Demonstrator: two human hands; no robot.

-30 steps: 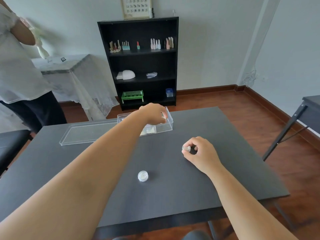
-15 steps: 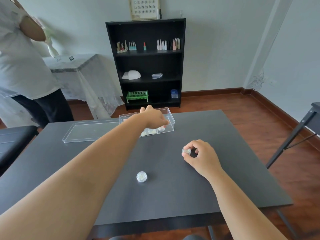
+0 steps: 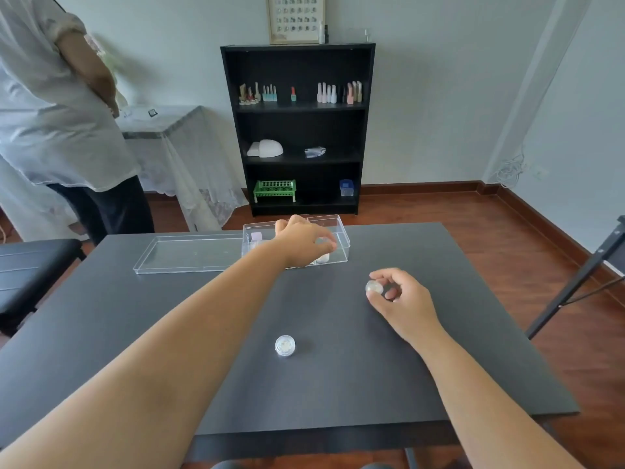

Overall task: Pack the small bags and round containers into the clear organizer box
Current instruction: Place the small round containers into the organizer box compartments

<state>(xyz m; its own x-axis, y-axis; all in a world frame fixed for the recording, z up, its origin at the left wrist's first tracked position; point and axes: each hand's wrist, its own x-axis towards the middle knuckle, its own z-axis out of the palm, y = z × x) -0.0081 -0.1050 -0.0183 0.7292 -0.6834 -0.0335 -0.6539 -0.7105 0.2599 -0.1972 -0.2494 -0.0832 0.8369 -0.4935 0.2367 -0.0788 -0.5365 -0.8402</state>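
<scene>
The right hand (image 3: 399, 292), pinching a small round clear container (image 3: 374, 287), has the clear rectangular organizer box (image 3: 341, 243) at its 11 o'clock, where the left hand (image 3: 304, 240) reaches in, grip hidden.

Two bare forearms, left hand (image 3: 302, 239), right hand (image 3: 402, 299), sleeveless

Lid (image 3: 189, 253) left of organizer box (image 3: 341, 247) — round container (image 3: 285, 345) nearer.

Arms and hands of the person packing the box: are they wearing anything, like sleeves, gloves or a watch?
No. Both arms are bare as far as the picture shows, with no sleeves in sight. The left hand and right hand have no gloves, and no watch, bracelet or ring can be seen.
</scene>
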